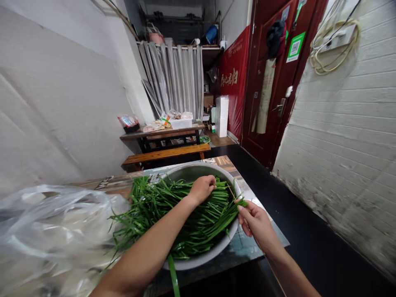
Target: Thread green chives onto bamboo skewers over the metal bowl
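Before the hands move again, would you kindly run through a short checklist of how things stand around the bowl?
1. Left hand on the chives: ok, it rests curled on the pile.
2. Right hand grip: ok, fingers pinch a few stalk ends at the rim.
3. Bowl seated on the table: ok, though near the front edge.
4. Chives contained: not ok, leaves spill over the left rim and one hangs off the front.
5. Plastic bag contents: cannot tell.

Dim, soft light; edges warped.
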`<state>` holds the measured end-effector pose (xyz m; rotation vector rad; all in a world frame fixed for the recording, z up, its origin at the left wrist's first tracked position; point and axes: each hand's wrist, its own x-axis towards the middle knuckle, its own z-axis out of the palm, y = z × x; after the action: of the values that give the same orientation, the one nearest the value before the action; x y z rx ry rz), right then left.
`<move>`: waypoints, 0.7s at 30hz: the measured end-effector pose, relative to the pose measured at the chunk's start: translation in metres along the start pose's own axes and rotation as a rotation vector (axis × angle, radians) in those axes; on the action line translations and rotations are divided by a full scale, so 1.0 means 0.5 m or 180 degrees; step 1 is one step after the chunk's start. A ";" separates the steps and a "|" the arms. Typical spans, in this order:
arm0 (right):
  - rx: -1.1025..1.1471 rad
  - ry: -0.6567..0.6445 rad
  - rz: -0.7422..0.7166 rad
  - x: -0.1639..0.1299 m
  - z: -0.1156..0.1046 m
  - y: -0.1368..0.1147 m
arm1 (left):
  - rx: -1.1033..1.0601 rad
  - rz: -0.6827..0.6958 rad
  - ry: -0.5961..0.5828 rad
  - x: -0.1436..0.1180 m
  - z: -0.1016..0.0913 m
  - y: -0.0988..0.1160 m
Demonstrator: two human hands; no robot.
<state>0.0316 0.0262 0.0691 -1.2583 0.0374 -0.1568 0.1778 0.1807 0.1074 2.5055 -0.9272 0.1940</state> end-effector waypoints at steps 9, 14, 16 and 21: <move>-0.0062 0.0000 -0.0032 0.011 -0.002 0.004 | -0.0596 0.0068 -0.0575 -0.004 -0.042 0.001; -0.0059 0.0019 -0.0001 0.010 -0.004 -0.001 | -0.0594 0.0298 -0.1021 0.003 -0.076 0.003; -0.0065 0.0042 -0.0005 0.008 -0.005 -0.002 | -0.0274 0.0178 -0.0501 0.012 -0.060 -0.004; -0.0005 0.0020 0.0020 0.006 -0.008 -0.004 | 0.0747 0.0418 -0.0356 0.022 0.007 -0.025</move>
<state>0.0341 0.0215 0.0700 -1.2592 0.0469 -0.1553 0.1942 0.1809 0.1029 2.6930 -1.1770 0.2175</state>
